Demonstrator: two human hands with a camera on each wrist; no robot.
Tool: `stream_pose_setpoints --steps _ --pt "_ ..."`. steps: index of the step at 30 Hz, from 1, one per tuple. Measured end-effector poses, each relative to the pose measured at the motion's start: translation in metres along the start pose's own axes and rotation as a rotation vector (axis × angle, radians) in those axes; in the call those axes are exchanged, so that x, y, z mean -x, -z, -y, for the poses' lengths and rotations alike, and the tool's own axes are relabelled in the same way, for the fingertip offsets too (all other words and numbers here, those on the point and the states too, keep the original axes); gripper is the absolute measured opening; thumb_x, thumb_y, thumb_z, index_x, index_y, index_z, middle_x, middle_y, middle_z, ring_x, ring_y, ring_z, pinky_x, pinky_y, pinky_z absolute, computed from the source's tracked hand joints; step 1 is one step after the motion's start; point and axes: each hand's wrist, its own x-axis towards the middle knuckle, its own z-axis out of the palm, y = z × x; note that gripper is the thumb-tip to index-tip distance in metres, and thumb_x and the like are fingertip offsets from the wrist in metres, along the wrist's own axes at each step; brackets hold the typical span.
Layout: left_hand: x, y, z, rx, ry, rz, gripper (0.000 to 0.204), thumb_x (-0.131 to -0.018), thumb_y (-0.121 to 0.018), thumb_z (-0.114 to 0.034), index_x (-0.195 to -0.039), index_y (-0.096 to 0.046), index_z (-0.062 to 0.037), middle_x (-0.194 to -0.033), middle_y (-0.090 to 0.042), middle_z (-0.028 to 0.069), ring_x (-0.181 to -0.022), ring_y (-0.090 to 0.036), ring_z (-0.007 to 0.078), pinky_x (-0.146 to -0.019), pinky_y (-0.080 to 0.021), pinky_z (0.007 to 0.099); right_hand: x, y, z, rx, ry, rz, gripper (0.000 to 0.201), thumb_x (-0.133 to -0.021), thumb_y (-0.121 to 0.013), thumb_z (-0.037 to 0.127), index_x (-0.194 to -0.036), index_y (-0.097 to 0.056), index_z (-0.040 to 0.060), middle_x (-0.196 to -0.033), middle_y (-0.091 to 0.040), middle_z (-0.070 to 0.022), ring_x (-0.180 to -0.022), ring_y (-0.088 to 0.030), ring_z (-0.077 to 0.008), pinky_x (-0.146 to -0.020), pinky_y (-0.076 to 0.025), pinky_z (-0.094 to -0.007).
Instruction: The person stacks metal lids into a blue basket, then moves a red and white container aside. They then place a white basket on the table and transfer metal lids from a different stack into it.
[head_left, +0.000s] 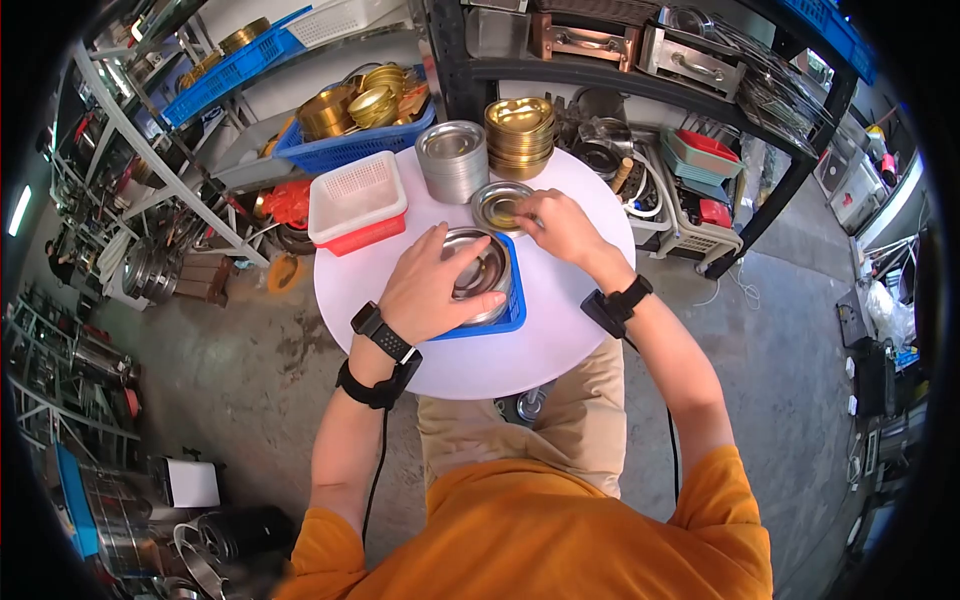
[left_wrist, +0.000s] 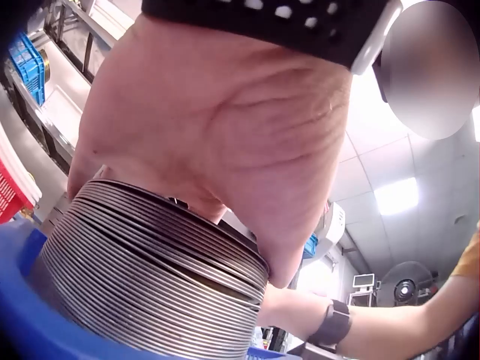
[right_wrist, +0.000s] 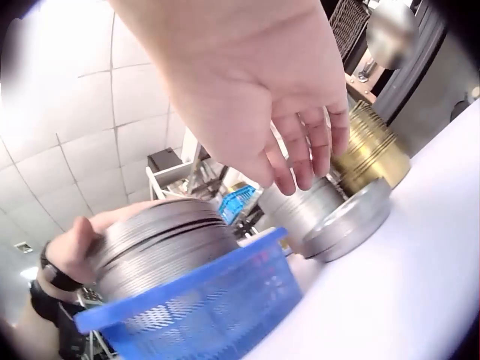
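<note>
A stack of round steel plates [left_wrist: 150,270] sits in a blue plastic basket [right_wrist: 210,315]. My left hand [head_left: 430,285] spans the top of this stack, its thumb down over the near rim and its fingers across to the far side, gripping the upper plates. A slight gap shows between some plates high in the stack. My right hand [head_left: 560,228] hangs with loosely bent fingers over the edge of a shorter stack of round steel plates [right_wrist: 349,225], which stands on the white table beyond the basket. Nothing shows between the right fingers [right_wrist: 300,161].
Behind stand a taller stack of steel plates [head_left: 452,175] and a stack of gold-coloured dishes [head_left: 520,150]. A white basket in a red one [head_left: 357,205] is at the table's left. Metal shelves [head_left: 640,75] loaded with kitchenware rise behind the round table [head_left: 590,290].
</note>
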Motion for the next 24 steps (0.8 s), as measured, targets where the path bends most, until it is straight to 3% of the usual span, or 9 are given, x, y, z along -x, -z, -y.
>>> stream_pose_setpoints --steps 2,8,12,21,24 --pt "-0.001 0.001 -0.001 0.026 0.035 0.015 0.087 -0.087 -0.080 -0.063 -0.156 -0.058 -0.0154 -0.156 -0.046 0.0410 -0.144 -0.049 0.0545 -0.121 -0.041 0.0523 -0.002 -0.007 -0.011 0.154 -0.020 0.135 0.018 -0.092 -0.078 0.012 -0.105 -0.081 0.0004 -0.107 -0.078 -0.0189 -0.104 -0.072 -0.0400 -0.095 -0.057 -0.0485" --pt "-0.002 0.006 -0.005 0.046 0.068 0.021 0.086 -0.087 -0.080 -0.062 -0.155 -0.059 -0.0146 -0.154 -0.050 0.0383 -0.141 -0.053 0.0524 -0.118 -0.044 0.0504 0.000 -0.024 -0.030 0.287 0.113 0.126 0.011 -0.089 -0.077 0.012 -0.097 -0.083 0.0085 -0.102 -0.078 -0.0132 -0.104 -0.072 -0.0354 -0.094 -0.056 -0.0471" --pt "-0.002 0.004 -0.005 0.022 0.069 0.012 0.087 -0.086 -0.081 -0.062 -0.155 -0.059 -0.0139 -0.154 -0.050 0.0370 -0.140 -0.053 0.0515 -0.118 -0.045 0.0498 0.000 -0.019 -0.021 0.309 0.105 0.132 0.016 -0.086 -0.079 0.008 -0.101 -0.083 0.0058 -0.104 -0.078 -0.0132 -0.109 -0.072 -0.0337 -0.097 -0.056 -0.0466" --pt "0.001 0.001 -0.006 -0.015 0.071 -0.034 0.088 -0.085 -0.080 -0.063 -0.155 -0.059 -0.0143 -0.153 -0.052 0.0353 -0.139 -0.054 0.0501 -0.116 -0.047 0.0498 -0.002 -0.012 -0.013 0.265 0.160 -0.043 0.008 -0.087 -0.077 0.010 -0.094 -0.075 0.0064 -0.097 -0.074 -0.0088 -0.104 -0.070 -0.0301 -0.091 -0.052 -0.0448" --pt "-0.001 0.004 -0.008 0.038 0.073 -0.033 0.099 -0.084 -0.084 -0.059 -0.161 -0.048 -0.0083 -0.152 -0.052 0.0347 -0.139 -0.055 0.0499 -0.116 -0.046 0.0492 -0.003 -0.007 -0.006 0.195 0.119 -0.142 0.006 -0.088 -0.077 0.010 -0.092 -0.074 0.0062 -0.095 -0.073 -0.0096 -0.102 -0.069 -0.0317 -0.090 -0.052 -0.0446"
